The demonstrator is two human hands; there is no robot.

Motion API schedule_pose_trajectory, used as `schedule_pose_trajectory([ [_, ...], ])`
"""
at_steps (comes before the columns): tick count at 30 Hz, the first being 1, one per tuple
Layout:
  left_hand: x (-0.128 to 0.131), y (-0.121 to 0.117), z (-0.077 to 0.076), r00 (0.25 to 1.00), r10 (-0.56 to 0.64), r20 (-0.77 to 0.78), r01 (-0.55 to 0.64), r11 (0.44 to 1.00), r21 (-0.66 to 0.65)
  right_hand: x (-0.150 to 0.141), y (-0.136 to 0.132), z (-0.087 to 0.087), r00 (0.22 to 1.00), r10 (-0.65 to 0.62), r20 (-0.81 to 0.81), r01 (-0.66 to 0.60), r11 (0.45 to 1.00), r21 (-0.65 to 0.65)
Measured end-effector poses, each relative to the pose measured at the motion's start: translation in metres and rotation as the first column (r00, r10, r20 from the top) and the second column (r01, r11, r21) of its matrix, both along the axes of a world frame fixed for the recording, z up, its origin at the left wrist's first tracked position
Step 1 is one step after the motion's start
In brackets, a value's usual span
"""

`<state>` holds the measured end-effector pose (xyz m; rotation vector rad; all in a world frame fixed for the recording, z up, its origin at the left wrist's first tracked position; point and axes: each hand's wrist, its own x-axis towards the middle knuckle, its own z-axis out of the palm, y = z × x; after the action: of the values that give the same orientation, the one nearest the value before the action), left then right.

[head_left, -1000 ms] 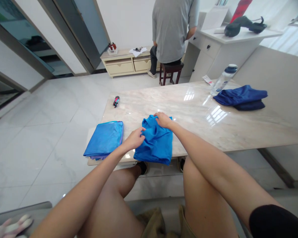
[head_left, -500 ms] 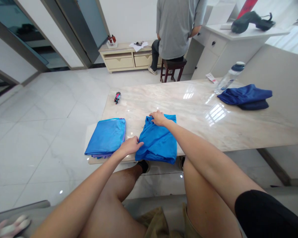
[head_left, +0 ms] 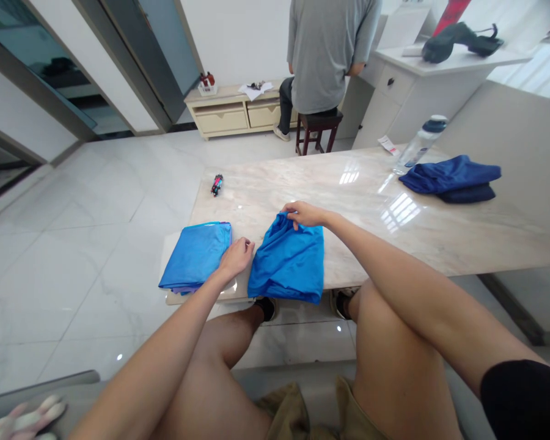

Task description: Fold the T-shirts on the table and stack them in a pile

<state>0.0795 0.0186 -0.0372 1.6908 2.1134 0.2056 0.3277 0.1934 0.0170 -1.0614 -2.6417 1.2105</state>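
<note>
A bright blue, shiny piece of folded cloth (head_left: pixel 288 263) lies wrinkled on the marble-look table, its near end over the front edge. My right hand (head_left: pixel 306 214) is at its far edge, thumb and fingers closed on a gathered bit of fabric there. Left of the cloth, my left hand (head_left: pixel 237 256) is just above the table with its fingers curled together and nothing visible in them. Close by that hand is a neat stack of folded blue cloth (head_left: pixel 195 253), with some purple showing at its sides and a light blue trim along the far edge.
A small dark toy-like object (head_left: pixel 217 184) lies near the table's far left corner. On the right are a clear water bottle (head_left: pixel 415 150), a paper tag (head_left: pixel 387 145) and a dark blue cloth heap (head_left: pixel 451 177). A person (head_left: pixel 323 55) sits on a stool (head_left: pixel 318 125) beyond the table.
My left hand has left the blue cloth's left edge and moved a little left and up. My right hand has shifted slightly right, and the cloth's far edge is drawn up at its fingers.
</note>
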Motion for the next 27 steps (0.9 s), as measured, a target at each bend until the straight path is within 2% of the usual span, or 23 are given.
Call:
schedule_pose_trajectory([
  [4,0.005,0.008,0.0,0.999,-0.023,-0.025,0.022,1.0,-0.02,0.029,-0.012,0.007,0.993,0.033,-0.109,-0.048,0.99,-0.135],
  [9,0.026,0.024,0.009,0.996,-0.053,-0.073,0.055,0.998,0.033,0.073,-0.015,0.016,0.966,-0.066,-0.248,0.011,0.976,-0.219],
  [12,0.047,0.035,0.015,0.986,-0.08,-0.146,0.088,0.995,0.048,0.117,-0.01,0.02,0.965,-0.092,-0.247,0.015,0.955,-0.296],
  [15,0.07,0.045,0.016,0.969,-0.116,-0.219,0.122,0.992,0.018,0.171,-0.004,0.013,0.979,-0.112,-0.171,0.049,0.94,-0.337],
  [17,0.084,0.052,0.014,0.961,-0.143,-0.238,0.145,0.989,-0.009,0.207,-0.001,0.002,0.977,-0.177,-0.114,0.141,0.951,-0.274],
  [19,0.096,0.059,0.011,0.965,-0.125,-0.231,0.118,0.992,-0.044,0.238,0.001,-0.012,0.954,-0.294,-0.062,0.283,0.948,-0.143],
  [21,0.105,0.067,0.007,0.976,-0.037,-0.215,0.018,0.996,-0.09,0.26,0.002,-0.028,0.9,-0.436,-0.003,0.436,0.9,-0.021],
  [24,0.108,0.081,0.005,0.974,0.12,-0.192,-0.144,0.983,-0.118,0.276,-0.001,-0.049,0.788,-0.611,0.077,0.609,0.791,0.057],
  [25,0.108,0.085,0.004,0.971,0.154,-0.184,-0.178,0.977,-0.118,0.276,-0.002,-0.054,0.761,-0.639,0.112,0.635,0.769,0.074],
  [27,0.105,0.092,0.004,0.967,0.191,-0.166,-0.213,0.968,-0.13,0.272,-0.005,-0.062,0.734,-0.651,0.192,0.644,0.757,0.11],
])
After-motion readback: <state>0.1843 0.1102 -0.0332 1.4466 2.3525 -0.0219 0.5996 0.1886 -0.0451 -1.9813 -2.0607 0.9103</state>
